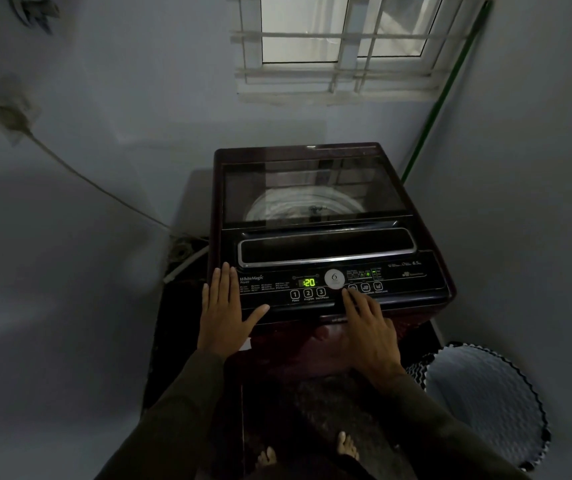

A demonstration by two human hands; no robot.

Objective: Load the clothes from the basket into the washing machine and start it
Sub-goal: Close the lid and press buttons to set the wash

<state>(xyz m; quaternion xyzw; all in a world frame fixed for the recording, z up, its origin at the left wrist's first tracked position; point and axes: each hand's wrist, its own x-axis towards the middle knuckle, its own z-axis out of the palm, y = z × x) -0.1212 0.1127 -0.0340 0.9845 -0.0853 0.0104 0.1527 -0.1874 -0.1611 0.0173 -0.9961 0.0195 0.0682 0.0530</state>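
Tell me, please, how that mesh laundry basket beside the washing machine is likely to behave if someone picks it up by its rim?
The laundry basket would probably feel light: its walls look like thin mesh and nothing shows inside. It likely flexes or sags rather than staying stiff, given the wavy rim. Lifted by one side, it may tilt, though its frame cannot be judged in this dim light.

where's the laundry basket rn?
Head view, bottom right: the laundry basket sits on the floor right of the washing machine, just beyond the right hand.

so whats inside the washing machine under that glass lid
Through the closed glass lid of the washing machine a pale round drum rim shows. Reflections and darkness hide whether clothes are inside.
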